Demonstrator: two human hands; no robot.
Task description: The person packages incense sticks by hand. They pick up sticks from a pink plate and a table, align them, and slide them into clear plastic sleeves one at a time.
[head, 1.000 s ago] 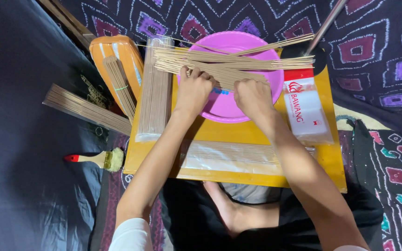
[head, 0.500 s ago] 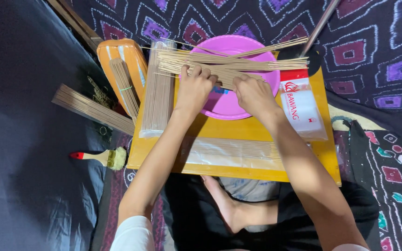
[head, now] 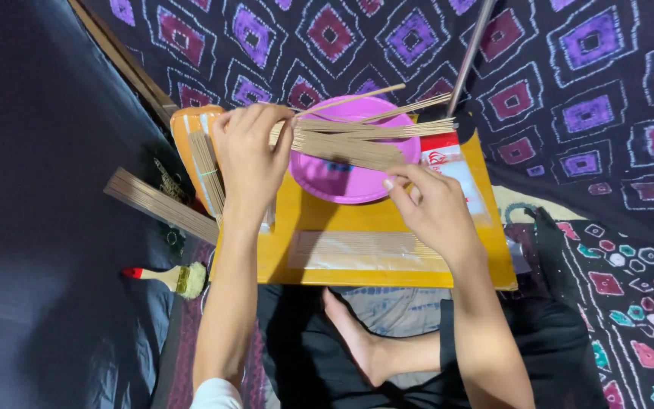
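My left hand (head: pixel 249 155) is closed around one end of a bundle of thin tan sticks (head: pixel 357 140), holding it level above a round pink bowl (head: pixel 346 178). The sticks fan out to the right across the bowl. My right hand (head: pixel 433 208) hovers just below the bundle's right half with fingers apart, holding nothing. Both hands work over a small yellow table (head: pixel 319 223) that stands above my crossed legs.
A clear packet of sticks (head: pixel 365 250) lies on the table's near side. A red and white packet (head: pixel 448 170) sits at its right. An orange tray (head: pixel 191 148) with sticks, another stick bundle (head: pixel 157 203) and a red-handled brush (head: pixel 168 276) lie left. A metal pole (head: pixel 471 53) rises behind.
My left hand has lifted the stick bundle off the bowl and shifted left. My right hand has let go and drawn back toward me. The view has moved.
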